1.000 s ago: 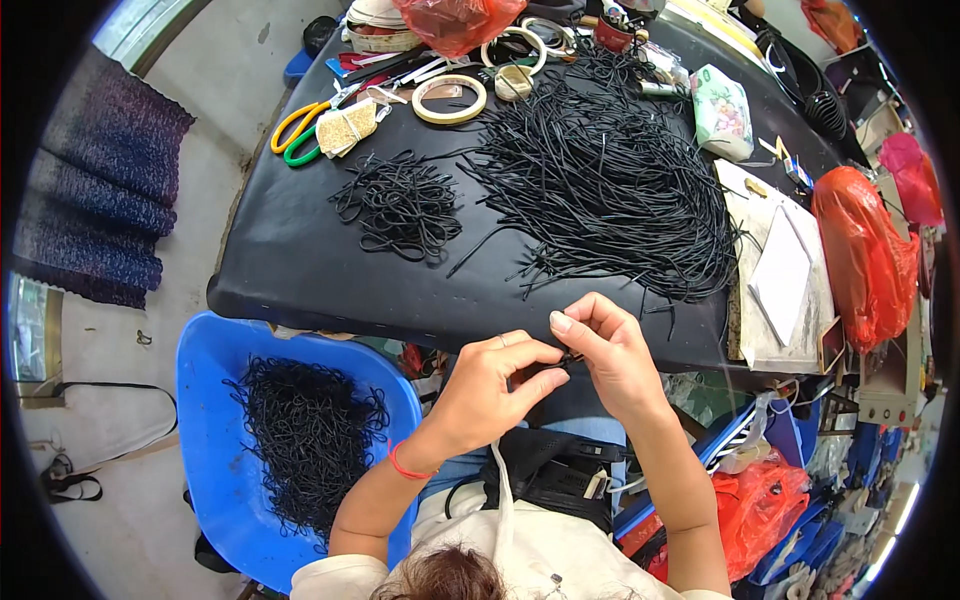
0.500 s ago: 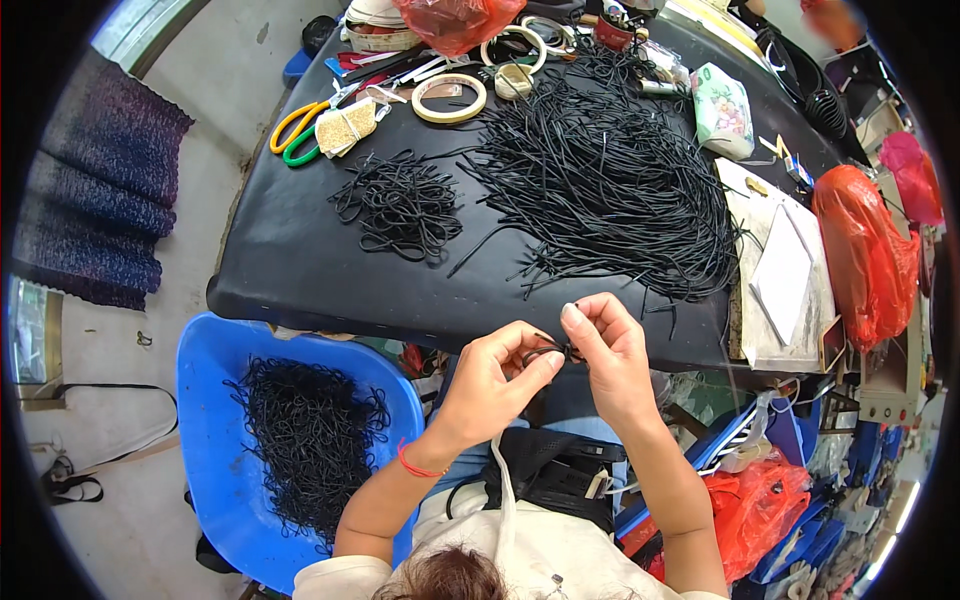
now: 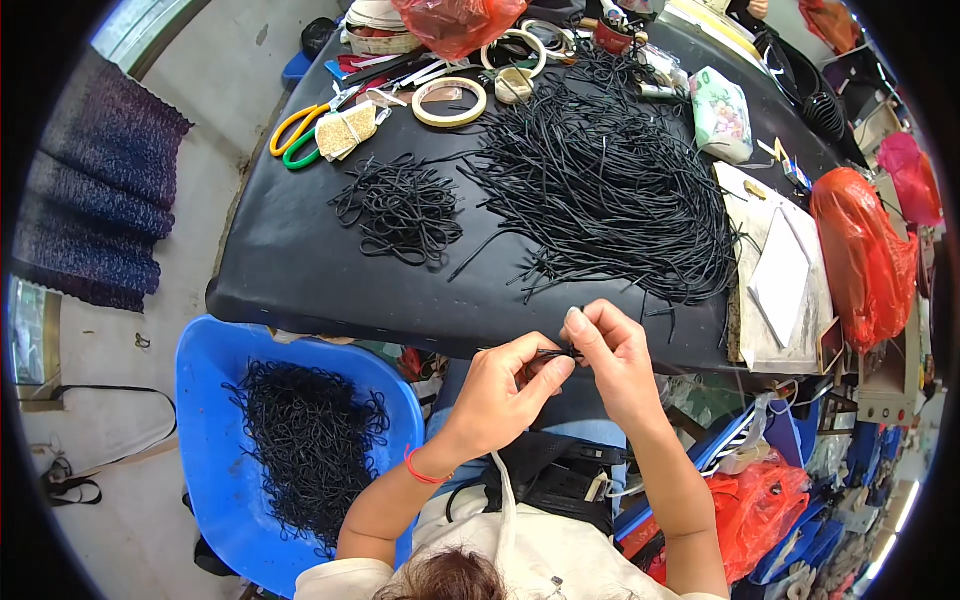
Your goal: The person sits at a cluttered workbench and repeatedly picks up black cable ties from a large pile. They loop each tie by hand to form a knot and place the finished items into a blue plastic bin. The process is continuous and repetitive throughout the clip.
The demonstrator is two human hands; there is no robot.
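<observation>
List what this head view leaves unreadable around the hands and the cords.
- The black cord piece between both hands: its shape is covered by the fingers of the left hand and by the right hand.
- Big cord pile: single strands too tangled to tell apart.
- Items at the table's far edge: bent and cut off by the fisheye rim.
- Blue chair: its lower edge runs into the dark rim.

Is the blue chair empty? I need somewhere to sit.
No, the blue chair holds a pile of black cords covering most of its seat.
</observation>
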